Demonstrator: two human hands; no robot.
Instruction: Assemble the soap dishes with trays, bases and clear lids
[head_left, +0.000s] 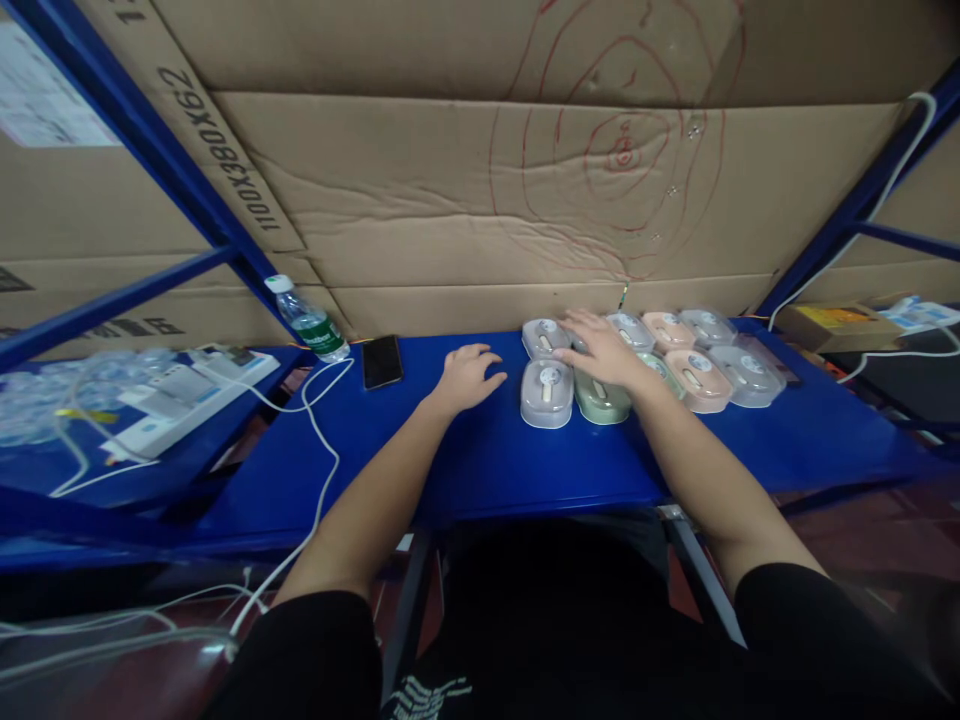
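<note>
Several small computer mice in clear wrap lie in two rows on the blue table [465, 460]: grey ones [547, 393], a green one [602, 402], pink ones [699, 378]. My right hand [600, 348] lies flat on the mice at the left end of the rows, fingers spread, over the green mouse and the one behind it. My left hand [466, 375] rests on the table surface just left of the grey mice, fingers loosely curled, with nothing in it.
A black phone [382, 361] lies flat left of my left hand. A water bottle [307, 320] leans by the blue post. White cables [319, 440] and power strips [187, 395] fill the left side. A cardboard wall [480, 200] stands behind.
</note>
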